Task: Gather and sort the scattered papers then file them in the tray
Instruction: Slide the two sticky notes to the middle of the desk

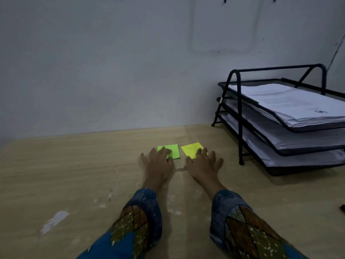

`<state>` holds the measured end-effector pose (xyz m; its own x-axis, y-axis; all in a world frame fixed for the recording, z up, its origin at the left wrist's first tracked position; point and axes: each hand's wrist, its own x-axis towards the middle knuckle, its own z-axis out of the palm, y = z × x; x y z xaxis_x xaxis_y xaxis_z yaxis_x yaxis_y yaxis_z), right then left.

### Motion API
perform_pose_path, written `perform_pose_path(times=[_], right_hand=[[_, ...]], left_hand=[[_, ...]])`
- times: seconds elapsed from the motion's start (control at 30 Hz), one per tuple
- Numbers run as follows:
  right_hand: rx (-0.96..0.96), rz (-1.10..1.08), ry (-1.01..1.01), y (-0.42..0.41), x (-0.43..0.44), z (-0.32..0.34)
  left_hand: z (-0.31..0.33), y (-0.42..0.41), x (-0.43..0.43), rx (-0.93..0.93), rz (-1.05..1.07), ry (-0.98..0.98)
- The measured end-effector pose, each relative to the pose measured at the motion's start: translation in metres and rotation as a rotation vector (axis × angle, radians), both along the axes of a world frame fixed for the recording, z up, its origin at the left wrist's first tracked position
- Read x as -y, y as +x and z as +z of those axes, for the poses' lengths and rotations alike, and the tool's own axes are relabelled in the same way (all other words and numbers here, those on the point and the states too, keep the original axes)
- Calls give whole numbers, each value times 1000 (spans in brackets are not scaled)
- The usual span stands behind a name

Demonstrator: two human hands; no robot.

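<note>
left grip (pixel 158 164): released, my fingers spread flat, tips resting on the green note (pixel 172 151) at 12 o'clock.
right grip (pixel 204 163): released, fingers splayed, tips touching the yellow note (pixel 191 148), which lies just beside the green one, at its 3 o'clock.
tray (pixel 240 128): black three-tier rack at my 2 o'clock; white papers (pixel 291 103) stacked in every tier.
bench (pixel 74 165): pale wood; white scuff (pixel 54 221) at 8 o'clock.

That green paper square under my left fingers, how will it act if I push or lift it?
The green square looks thin and small, so probably light and floppy. Flat on the smooth table, it should slide easily under the left hand, though its low edge may resist pinching.
</note>
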<state>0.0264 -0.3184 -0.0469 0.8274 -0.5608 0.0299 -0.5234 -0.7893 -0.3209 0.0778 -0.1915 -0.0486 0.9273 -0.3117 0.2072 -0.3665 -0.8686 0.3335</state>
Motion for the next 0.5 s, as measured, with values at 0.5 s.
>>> perform_pose_path(times=[0.5], right_hand=[[109,-153,-74,43,0,-11]], left_hand=[[-7,47,9,16,17,-27]])
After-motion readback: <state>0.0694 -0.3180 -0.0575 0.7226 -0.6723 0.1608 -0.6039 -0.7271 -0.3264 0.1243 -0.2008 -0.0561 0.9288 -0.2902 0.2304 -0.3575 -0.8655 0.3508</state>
